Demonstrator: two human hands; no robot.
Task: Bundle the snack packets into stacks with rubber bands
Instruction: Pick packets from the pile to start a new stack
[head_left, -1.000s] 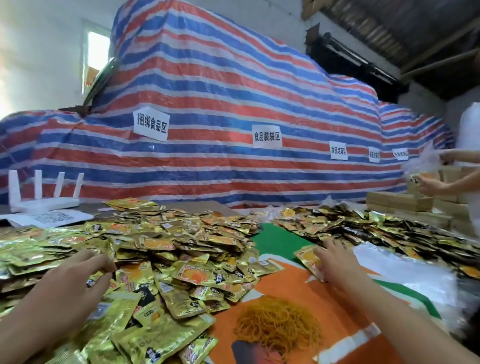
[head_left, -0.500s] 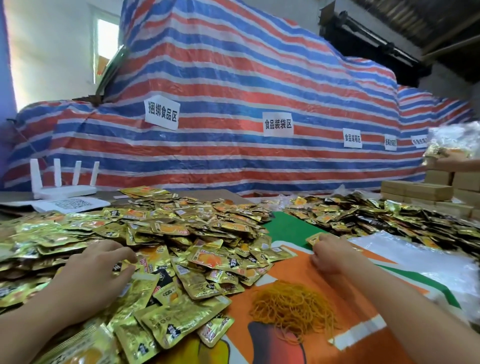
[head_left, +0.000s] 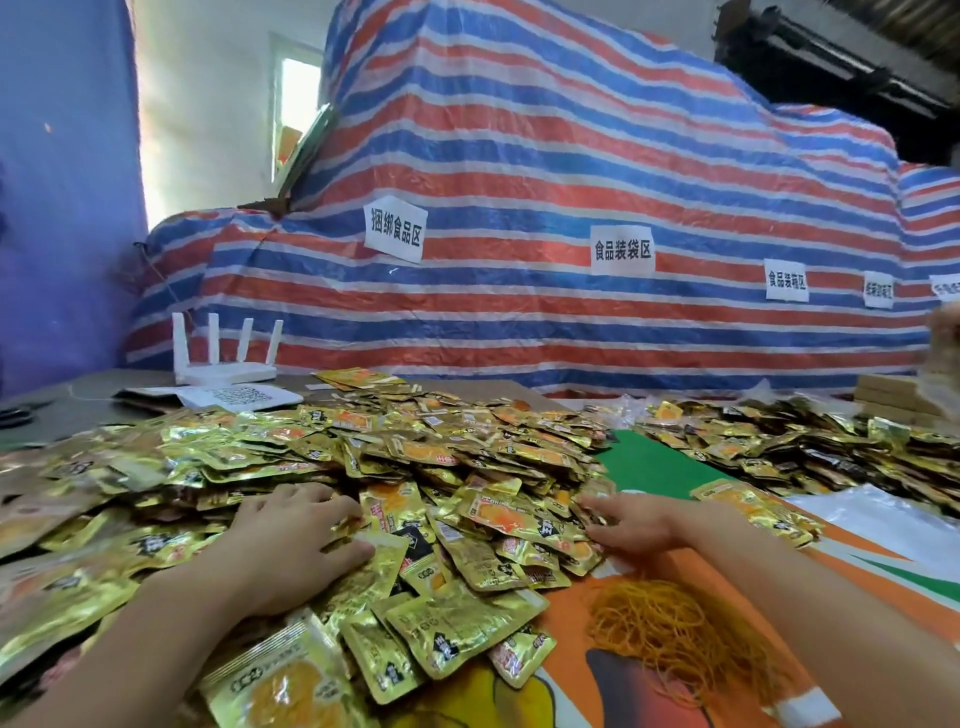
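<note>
A big heap of gold snack packets (head_left: 415, 467) covers the left and middle of the table. My left hand (head_left: 291, 545) rests palm down on the near part of the heap, its fingers spread over packets. Reaching left, my right hand (head_left: 639, 522) touches packets at the heap's right edge with nearly straight fingers. A small loose stack of packets (head_left: 753, 506) lies just right of my right wrist, apart from the hand. A tangle of yellow rubber bands (head_left: 670, 639) sits on the orange mat below my right hand.
A second spread of packets (head_left: 805, 441) lies at the right, with clear plastic bags (head_left: 883, 525) in front of it. Cardboard boxes (head_left: 893, 400) and another person's hand (head_left: 945, 332) are at the right edge. A white router (head_left: 223, 358) stands back left before the striped tarp (head_left: 519, 208).
My right hand has let go of the small stack of packets and swung left to the big heap. My left hand slid further onto the heap. The camera turned left.
</note>
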